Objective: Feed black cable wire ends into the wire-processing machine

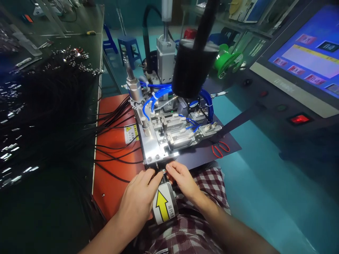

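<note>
At the front edge of a metal machine (pixel 155 144), my two hands meet with their fingertips almost touching. My left hand (pixel 139 192) is closed, thumb and forefinger pinched beside a feed track. My right hand (pixel 182 180) is closed too, its thumb against the forefinger. Between the fingertips shows a small shiny piece (pixel 164 171), too small to name. A thin black cable (pixel 112 171) runs from the left towards my left hand, where its end is hidden. Just below my fingers sits a white label with a yellow arrow (pixel 162 206).
Black cables with metal ends (pixel 76 56) are heaped on the dark table at left. Several cables cross the red plate (pixel 106 190). Red-handled scissors (pixel 220 149) lie on the machine's base. A touchscreen (pixel 309 53) stands at right, and a black cylinder (pixel 193 67) hangs over the machine.
</note>
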Action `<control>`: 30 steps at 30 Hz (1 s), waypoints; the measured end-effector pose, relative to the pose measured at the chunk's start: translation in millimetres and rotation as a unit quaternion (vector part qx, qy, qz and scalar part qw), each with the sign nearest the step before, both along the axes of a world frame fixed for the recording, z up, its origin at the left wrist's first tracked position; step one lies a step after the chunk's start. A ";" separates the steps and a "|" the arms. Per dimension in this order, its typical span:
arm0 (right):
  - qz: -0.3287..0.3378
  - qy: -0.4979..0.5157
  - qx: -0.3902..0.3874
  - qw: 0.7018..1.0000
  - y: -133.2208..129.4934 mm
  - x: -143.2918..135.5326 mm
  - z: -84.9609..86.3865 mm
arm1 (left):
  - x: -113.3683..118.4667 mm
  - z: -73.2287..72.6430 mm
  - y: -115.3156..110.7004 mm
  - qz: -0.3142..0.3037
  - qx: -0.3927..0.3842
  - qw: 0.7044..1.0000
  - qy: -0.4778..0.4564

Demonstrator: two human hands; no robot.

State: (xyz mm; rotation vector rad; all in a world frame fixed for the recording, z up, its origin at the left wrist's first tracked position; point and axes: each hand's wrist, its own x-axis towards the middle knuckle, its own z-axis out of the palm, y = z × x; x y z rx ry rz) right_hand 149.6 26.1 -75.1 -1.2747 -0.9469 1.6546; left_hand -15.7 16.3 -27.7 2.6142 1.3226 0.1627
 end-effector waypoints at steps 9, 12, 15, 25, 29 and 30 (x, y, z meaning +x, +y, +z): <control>-0.034 -0.074 0.072 0.994 -4.5 -5.1 -3.1 | 0.5 -10.4 1.3 -0.018 0.014 0.999 -0.032; -0.025 -0.019 0.025 0.999 -2.8 -5.7 -0.2 | 5.5 -9.3 -0.1 -0.003 0.009 1.000 -0.009; -0.017 0.020 -0.001 1.000 -1.1 -5.8 1.4 | 7.2 -3.7 0.2 0.015 -0.012 0.999 -0.030; -0.014 0.026 0.014 0.999 -1.3 -6.2 -1.7 | -44.5 -21.9 -40.8 0.068 0.070 0.995 -0.002; -0.017 0.020 0.012 1.000 -1.0 -4.2 -3.3 | -41.5 -26.5 -51.0 0.073 0.133 0.987 0.055; -0.017 0.018 0.011 1.000 -0.9 -2.9 -3.7 | -39.2 -26.8 -51.1 0.075 0.144 0.985 0.059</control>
